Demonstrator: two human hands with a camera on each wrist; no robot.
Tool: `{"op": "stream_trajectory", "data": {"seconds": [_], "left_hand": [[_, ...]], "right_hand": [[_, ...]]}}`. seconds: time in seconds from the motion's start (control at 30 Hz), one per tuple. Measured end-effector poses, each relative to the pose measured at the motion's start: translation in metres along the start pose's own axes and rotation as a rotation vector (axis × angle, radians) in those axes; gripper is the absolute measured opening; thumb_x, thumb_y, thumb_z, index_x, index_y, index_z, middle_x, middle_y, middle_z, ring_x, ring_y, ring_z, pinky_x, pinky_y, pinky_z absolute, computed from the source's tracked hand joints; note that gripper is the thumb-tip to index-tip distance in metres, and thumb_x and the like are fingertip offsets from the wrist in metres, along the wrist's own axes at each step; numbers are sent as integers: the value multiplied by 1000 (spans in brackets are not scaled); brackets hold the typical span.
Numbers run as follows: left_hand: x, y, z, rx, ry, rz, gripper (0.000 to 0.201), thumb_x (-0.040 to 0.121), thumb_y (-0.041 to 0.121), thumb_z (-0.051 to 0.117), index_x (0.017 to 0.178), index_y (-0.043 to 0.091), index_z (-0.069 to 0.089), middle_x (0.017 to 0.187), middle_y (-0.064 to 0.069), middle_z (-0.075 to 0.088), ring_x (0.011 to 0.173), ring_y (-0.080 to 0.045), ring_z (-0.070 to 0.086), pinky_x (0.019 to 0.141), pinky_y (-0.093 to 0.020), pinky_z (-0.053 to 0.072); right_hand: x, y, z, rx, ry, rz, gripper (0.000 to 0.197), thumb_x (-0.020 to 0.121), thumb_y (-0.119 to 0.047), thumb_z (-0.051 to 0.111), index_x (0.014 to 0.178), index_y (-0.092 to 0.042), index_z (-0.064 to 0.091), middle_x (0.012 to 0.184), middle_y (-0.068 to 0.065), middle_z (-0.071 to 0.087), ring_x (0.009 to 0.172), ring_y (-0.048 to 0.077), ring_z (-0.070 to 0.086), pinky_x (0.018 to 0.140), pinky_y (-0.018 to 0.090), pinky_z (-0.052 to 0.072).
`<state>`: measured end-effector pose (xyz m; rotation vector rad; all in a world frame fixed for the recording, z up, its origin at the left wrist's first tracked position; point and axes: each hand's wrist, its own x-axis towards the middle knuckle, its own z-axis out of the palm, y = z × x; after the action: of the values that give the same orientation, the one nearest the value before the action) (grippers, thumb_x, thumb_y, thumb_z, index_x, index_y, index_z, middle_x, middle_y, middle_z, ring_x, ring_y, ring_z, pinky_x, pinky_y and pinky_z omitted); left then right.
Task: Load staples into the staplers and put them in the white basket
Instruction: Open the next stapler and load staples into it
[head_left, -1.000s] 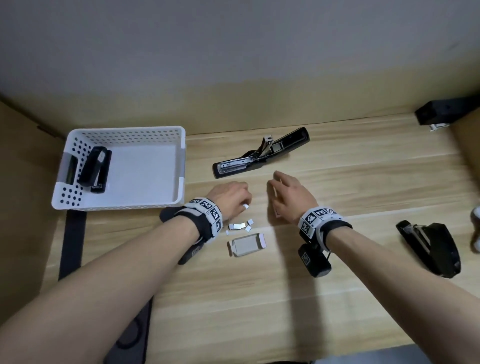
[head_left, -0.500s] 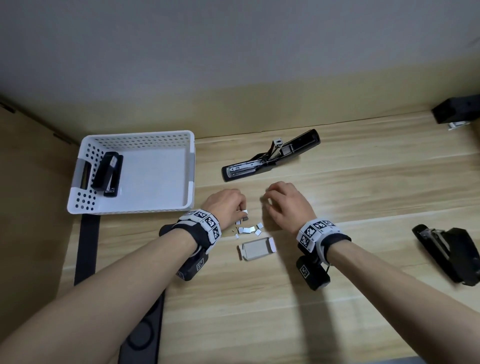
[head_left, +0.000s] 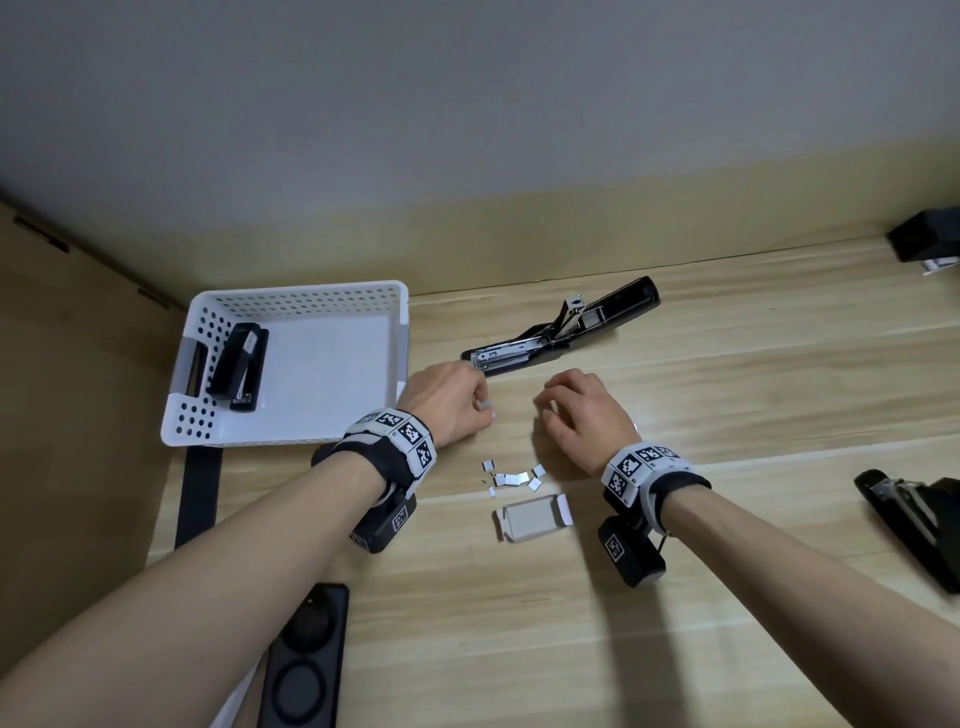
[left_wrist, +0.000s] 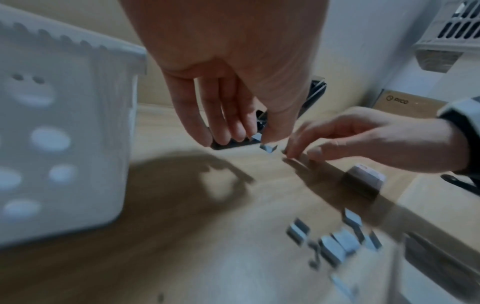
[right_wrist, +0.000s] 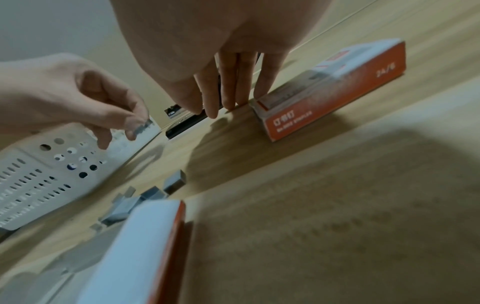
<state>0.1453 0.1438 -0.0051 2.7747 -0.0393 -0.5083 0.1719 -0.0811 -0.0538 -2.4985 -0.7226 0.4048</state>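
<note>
A black stapler (head_left: 563, 327) lies swung open at the back of the wooden table. My left hand (head_left: 452, 400) hovers at its near end and pinches a short strip of staples (left_wrist: 255, 136) between thumb and fingertips; the same strip (right_wrist: 142, 125) shows in the right wrist view. My right hand (head_left: 574, 410) is beside it, its fingers (right_wrist: 215, 102) pointing down onto the table and holding nothing I can see. Loose staple pieces (head_left: 511, 478) lie near my wrists. The white basket (head_left: 291, 304) at the left holds one closed black stapler (head_left: 240, 366).
An open staple box tray (head_left: 532, 517) lies near the loose pieces. A red staple box (right_wrist: 332, 88) stands just right of my right fingers. Another black stapler (head_left: 914, 519) lies at the right edge, a black object (head_left: 930, 241) at the back right, a phone (head_left: 306, 660) at the near left.
Both hands have moved away from the staple pile toward the open stapler. The left hand carries the staple strip up to the stapler's near end.
</note>
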Motion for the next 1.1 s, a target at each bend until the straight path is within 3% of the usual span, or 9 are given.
{"op": "stream_trajectory", "data": {"seconds": [0.23,0.37,0.5,0.63,0.83,0.97,1.1], "left_hand": [[24,11,-20,38,-14,-22,14,77,39,68,77,26,62,86,4,66,77,-21,61,68,-33,54],[14,18,7,11,-84,-53,14,77,38,69,83,26,67,85,6,67,76,-18,61,63,-29,47],[3,20,34,-8,-82,-70,12,78,37,63,86,29,60,91,10,62,83,-18,59,64,-29,42],[-3,19,39,-72,-48,-92,10,79,33,63,87,30,59,88,14,56,86,-16,57,68,-31,46],[-11,10,43,-218,-13,-166,17,80,42,72,83,29,62,82,14,56,81,-12,55,68,-30,46],[-14,5,44,-231,-40,-134,2,83,28,61,84,29,63,87,14,56,86,-13,56,68,-29,44],[-17,-1,46,-246,-56,-115,10,84,22,56,87,30,62,89,14,55,86,-13,54,72,-32,49]], "right_hand": [[0,3,1,47,7,4,26,90,-31,55,109,-18,67,116,-4,54,109,17,47,90,36,47],[-2,0,4,67,6,-3,26,87,-36,60,106,-20,68,111,-4,56,105,18,48,86,36,48],[-1,-3,8,64,-59,-11,30,80,-39,71,106,-23,69,107,-5,56,104,17,48,84,36,49],[2,-11,15,64,-149,-19,40,72,-44,80,106,-25,70,106,-7,57,103,15,46,87,36,48],[7,-28,28,-15,-101,24,42,68,-55,78,95,-26,67,102,-5,58,99,17,46,83,33,44],[10,-37,34,-37,-69,40,33,72,-54,74,88,-26,68,100,-3,58,98,20,48,82,35,47],[11,-32,27,-13,-125,39,27,77,-45,73,93,-25,68,103,-4,57,103,19,47,84,33,45]]}}
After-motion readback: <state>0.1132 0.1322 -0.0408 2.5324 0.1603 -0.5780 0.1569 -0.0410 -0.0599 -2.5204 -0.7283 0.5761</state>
